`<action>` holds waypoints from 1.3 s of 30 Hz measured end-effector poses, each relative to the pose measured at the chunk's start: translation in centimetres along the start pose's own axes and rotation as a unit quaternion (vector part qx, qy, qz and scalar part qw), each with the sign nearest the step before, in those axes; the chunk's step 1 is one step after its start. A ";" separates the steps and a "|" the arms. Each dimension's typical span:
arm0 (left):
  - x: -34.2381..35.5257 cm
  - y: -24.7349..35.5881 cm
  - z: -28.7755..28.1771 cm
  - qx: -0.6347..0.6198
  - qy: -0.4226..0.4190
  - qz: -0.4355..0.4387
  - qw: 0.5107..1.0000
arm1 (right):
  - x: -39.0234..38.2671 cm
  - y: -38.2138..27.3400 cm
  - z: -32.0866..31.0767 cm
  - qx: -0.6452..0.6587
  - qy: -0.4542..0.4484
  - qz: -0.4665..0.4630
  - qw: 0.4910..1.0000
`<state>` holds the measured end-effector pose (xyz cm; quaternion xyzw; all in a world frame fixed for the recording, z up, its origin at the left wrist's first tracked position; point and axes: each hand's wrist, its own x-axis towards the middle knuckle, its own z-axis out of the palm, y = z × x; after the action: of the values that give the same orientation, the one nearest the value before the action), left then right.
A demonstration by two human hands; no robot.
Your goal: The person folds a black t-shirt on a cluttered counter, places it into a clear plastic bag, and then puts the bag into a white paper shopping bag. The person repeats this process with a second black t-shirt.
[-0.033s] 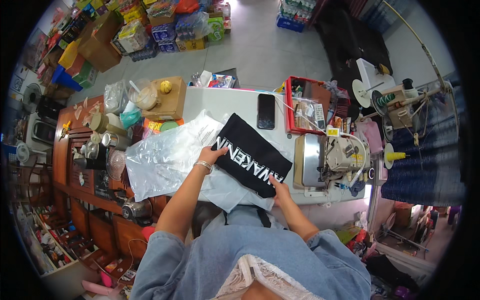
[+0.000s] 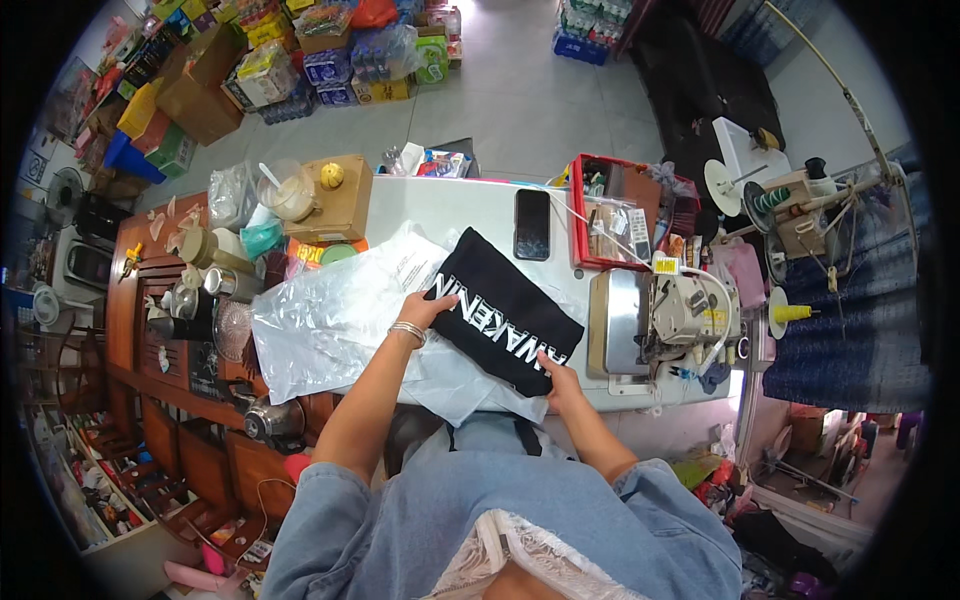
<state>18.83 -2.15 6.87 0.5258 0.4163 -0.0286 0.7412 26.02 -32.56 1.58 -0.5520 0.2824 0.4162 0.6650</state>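
A folded garment [image 2: 505,310] lies on a plastic bag [image 2: 335,315] spread over the table [image 2: 440,200], with the left hand [image 2: 425,310] at its left end and the right hand [image 2: 558,378] at its near right corner. A phone [image 2: 532,224] lies behind it, a tray [image 2: 618,225] to the phone's right, and a sewing machine [image 2: 670,315] right of the garment.

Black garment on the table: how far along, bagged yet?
Done: the black garment lies folded flat. In hand: the left hand presses its near-left edge and the right hand holds its lower corner. Left: it looks unbagged, resting on top of the clear plastic bags, apparently not inside one.
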 end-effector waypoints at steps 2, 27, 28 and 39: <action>-0.2 0.8 0.9 -0.130 -0.041 -0.026 0.990 | 0.4 -0.5 0.1 0.076 -0.022 0.054 0.995; -7.8 0.2 1.0 -0.208 -0.233 -0.004 0.950 | -11.2 -17.0 7.7 -0.206 -0.387 -0.008 0.899; -6.3 -1.1 0.7 -0.091 -0.005 -0.019 0.996 | -10.8 -16.8 7.8 -0.196 -0.374 0.002 0.907; -1.4 -9.6 -3.8 0.288 0.385 0.126 0.868 | -7.9 -15.6 10.7 -0.234 -0.325 0.052 0.915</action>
<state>11.14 -3.94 0.15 0.7333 0.5720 0.1513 0.3350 34.74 -24.83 18.45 -0.5105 -0.0268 0.6612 0.5491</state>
